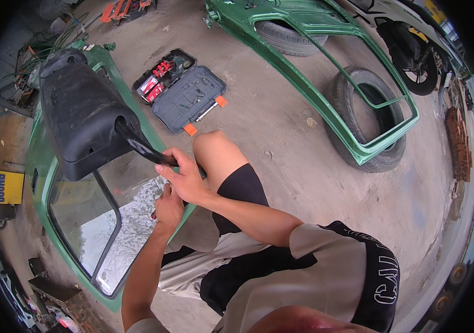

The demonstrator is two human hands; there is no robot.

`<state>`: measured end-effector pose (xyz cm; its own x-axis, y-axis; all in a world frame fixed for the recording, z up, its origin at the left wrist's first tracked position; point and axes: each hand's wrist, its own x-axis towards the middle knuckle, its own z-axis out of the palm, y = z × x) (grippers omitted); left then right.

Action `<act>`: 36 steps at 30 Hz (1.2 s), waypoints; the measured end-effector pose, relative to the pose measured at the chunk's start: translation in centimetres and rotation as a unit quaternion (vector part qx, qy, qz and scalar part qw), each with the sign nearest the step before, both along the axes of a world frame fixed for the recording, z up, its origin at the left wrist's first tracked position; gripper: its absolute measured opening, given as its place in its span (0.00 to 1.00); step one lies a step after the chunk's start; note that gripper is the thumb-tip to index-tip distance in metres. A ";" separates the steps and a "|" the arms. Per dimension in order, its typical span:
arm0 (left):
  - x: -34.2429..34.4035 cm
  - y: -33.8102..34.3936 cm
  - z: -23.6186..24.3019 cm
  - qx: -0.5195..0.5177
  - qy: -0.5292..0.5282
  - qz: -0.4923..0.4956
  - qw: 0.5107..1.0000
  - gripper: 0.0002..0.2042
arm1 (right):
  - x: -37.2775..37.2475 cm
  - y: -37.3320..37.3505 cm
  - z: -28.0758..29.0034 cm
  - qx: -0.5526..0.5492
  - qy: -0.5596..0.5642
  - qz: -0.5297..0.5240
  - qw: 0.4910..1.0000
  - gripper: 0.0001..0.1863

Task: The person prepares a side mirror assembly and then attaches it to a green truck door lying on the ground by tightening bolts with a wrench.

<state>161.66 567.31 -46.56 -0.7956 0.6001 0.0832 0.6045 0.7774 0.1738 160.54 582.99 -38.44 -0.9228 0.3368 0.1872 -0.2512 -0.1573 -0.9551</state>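
Observation:
A black side mirror (pixel 81 111) with a curved tubular arm (pixel 140 147) is on a green vehicle door (pixel 109 299) with glass. My right hand (pixel 187 177) is closed round the lower part of the arm. Just below it, my left hand (pixel 168 205) is closed at the door's right edge beside the glass, on a small red and dark thing that I cannot make out. My bent knee is alongside the door.
An open tool case (pixel 187 94) lies on the concrete floor ahead. A green door frame (pixel 303 77) rests across tyres (pixel 342 97) at the upper right, near a motorbike (pixel 409 55). Clutter (pixel 51 286) and a yellow sign (pixel 9 191) are at the left.

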 end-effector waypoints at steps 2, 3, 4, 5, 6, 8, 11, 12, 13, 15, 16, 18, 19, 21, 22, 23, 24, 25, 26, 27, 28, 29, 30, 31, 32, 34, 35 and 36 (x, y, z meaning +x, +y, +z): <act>1.2 1.8 0.6 0.006 -0.050 0.108 0.993 0.12 | -0.2 0.0 -0.1 -0.011 0.003 0.004 1.000 0.14; 1.6 2.4 0.6 0.003 -0.049 0.117 0.992 0.12 | -0.2 -0.2 0.2 -0.021 0.003 0.000 1.000 0.13; 2.0 2.9 0.1 0.006 -0.036 0.141 0.989 0.12 | 0.0 -0.3 0.5 -0.016 -0.012 0.008 1.000 0.12; 2.4 3.0 0.2 0.004 -0.024 0.168 0.985 0.13 | 0.0 -0.6 0.6 -0.023 -0.012 0.020 0.999 0.12; 2.3 4.2 1.8 0.063 -0.082 0.215 0.971 0.13 | -0.1 -0.4 0.5 -0.020 -0.014 0.006 1.000 0.12; 1.7 5.3 3.7 0.142 -0.183 0.311 0.922 0.16 | -0.3 -0.8 0.4 -0.031 -0.008 -0.002 0.999 0.13; 1.1 5.4 2.4 0.221 -0.191 0.382 0.877 0.17 | -0.4 -0.5 0.1 -0.059 -0.023 0.017 0.998 0.14; 1.1 5.2 2.3 0.201 -0.182 0.372 0.888 0.16 | -0.3 -0.4 0.3 -0.058 -0.028 0.032 0.997 0.15; 1.0 5.1 2.8 0.182 -0.177 0.351 0.901 0.15 | -0.2 0.0 0.6 -0.054 -0.031 0.036 0.997 0.15; 1.0 3.1 2.5 0.088 -0.158 0.227 0.957 0.14 | -0.1 0.6 0.4 -0.022 -0.024 0.063 0.997 0.17; 0.7 1.7 2.2 0.049 -0.129 0.160 0.977 0.13 | -0.1 0.3 -0.1 -0.018 -0.010 0.058 0.998 0.18; -1.5 -1.1 2.3 -0.020 -0.103 0.030 0.994 0.12 | -0.3 -0.1 -0.6 -0.006 -0.004 0.049 0.999 0.19; -2.8 -1.9 2.4 -0.070 -0.061 -0.092 0.991 0.11 | -0.5 0.0 -0.7 0.019 0.015 0.053 0.998 0.20; -5.8 -1.4 3.7 -0.067 -0.071 -0.260 0.961 0.11 | -0.3 0.9 -0.8 0.011 0.010 0.050 0.999 0.21; -6.7 -1.1 4.1 -0.063 -0.077 -0.265 0.959 0.11 | -0.2 1.4 -0.2 0.003 -0.006 0.075 0.997 0.19; -7.4 -1.1 4.2 -0.100 -0.090 -0.283 0.950 0.11 | 0.0 1.5 0.0 -0.007 -0.022 0.102 0.994 0.18; -7.4 -1.1 4.1 -0.136 -0.103 -0.299 0.939 0.12 | -0.1 1.4 -0.1 0.020 -0.025 0.095 0.995 0.19; -6.1 -1.0 3.3 -0.134 -0.109 -0.300 0.938 0.12 | 0.1 1.3 -0.2 0.019 -0.032 0.095 0.995 0.19; -4.5 -0.8 2.2 -0.134 -0.116 -0.163 0.971 0.13 | 0.1 1.4 -0.1 0.020 -0.032 0.092 0.995 0.19; -3.1 -0.4 1.5 -0.133 -0.122 -0.021 0.983 0.15 | 0.2 1.3 0.0 0.020 -0.032 0.090 0.995 0.19; -2.2 0.1 0.7 -0.134 -0.126 -0.022 0.983 0.15 | 0.3 1.2 0.1 0.019 -0.036 0.090 0.995 0.19; -1.4 1.1 0.1 -0.058 -0.140 0.055 0.987 0.16 | 0.4 1.3 0.4 0.005 -0.052 0.081 0.995 0.21; -0.6 1.6 -0.1 -0.023 -0.147 0.105 0.983 0.17 | 0.6 0.9 0.6 -0.010 -0.066 0.081 0.994 0.23; 0.1 2.4 -0.4 0.016 -0.152 0.148 0.977 0.18 | 0.7 0.7 0.5 -0.012 -0.067 0.088 0.994 0.23; 0.0 3.3 -0.4 0.088 -0.177 0.232 0.952 0.18 | 0.5 0.7 0.5 -0.006 -0.047 0.065 0.997 0.24; -0.3 3.8 0.3 0.152 -0.194 0.301 0.921 0.18 | 0.4 0.9 0.5 -0.010 -0.026 0.049 0.998 0.24; -0.4 4.2 0.5 0.185 -0.202 0.333 0.902 0.18 | 0.2 1.0 0.1 -0.007 -0.018 0.051 0.999 0.24; -0.2 3.7 1.1 0.134 -0.183 0.255 0.940 0.18 | -0.1 1.1 -0.2 0.001 -0.023 0.056 0.998 0.24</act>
<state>161.44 571.01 -45.48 -0.9789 0.1285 -0.1589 0.0257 0.8487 0.5282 160.45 584.08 -38.67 -0.9621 0.2312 0.1449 -0.1886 -0.1796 -0.9655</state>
